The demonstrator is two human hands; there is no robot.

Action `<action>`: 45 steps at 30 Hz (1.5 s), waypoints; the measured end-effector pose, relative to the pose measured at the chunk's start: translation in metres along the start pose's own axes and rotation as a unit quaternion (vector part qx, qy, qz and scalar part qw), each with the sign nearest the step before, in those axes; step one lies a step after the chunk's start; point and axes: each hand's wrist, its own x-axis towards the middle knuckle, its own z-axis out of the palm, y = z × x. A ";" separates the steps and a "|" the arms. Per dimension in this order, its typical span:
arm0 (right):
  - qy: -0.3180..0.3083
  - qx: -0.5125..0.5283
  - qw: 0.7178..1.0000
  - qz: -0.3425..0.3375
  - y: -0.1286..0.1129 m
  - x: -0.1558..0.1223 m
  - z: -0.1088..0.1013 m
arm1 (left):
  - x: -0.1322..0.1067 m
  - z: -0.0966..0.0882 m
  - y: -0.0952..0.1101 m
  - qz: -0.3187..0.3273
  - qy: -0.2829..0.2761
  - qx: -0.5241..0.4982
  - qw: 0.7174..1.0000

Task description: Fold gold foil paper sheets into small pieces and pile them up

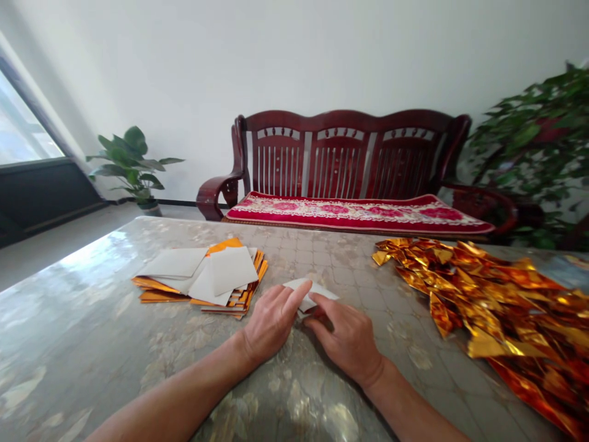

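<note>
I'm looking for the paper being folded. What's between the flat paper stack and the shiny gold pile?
In the head view: the left hand and right hand, both touching a small white paper on the table.

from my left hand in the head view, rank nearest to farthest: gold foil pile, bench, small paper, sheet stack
1. small paper: touching the left hand, just to its right.
2. sheet stack: to the left on the table.
3. gold foil pile: on the table's right side.
4. bench: beyond the table, by the wall.
</note>
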 end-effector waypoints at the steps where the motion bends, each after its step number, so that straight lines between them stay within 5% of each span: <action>1: -0.006 -0.006 1.000 -0.010 -0.001 0.001 -0.001 | 0.000 0.000 0.002 0.011 0.001 0.012 1.000; 11: -0.013 0.071 0.997 0.030 0.020 -0.004 0.003 | 0.007 -0.007 -0.008 -0.038 -0.044 0.051 0.997; 17: -0.058 -0.042 0.996 0.059 0.018 0.000 -0.002 | 0.005 0.001 -0.015 -0.021 -0.072 0.107 0.991; 27: -0.139 -0.132 0.981 0.001 0.015 0.001 0.000 | 0.002 0.009 -0.014 0.013 -0.095 0.106 0.990; 38: -0.184 -0.128 0.974 0.032 0.022 0.003 -0.002 | 0.007 0.000 -0.018 -0.147 -0.138 -0.102 0.974; 45: -0.203 -0.113 0.968 0.094 0.024 0.006 0.000 | 0.010 -0.002 -0.020 -0.252 -0.152 -0.126 0.947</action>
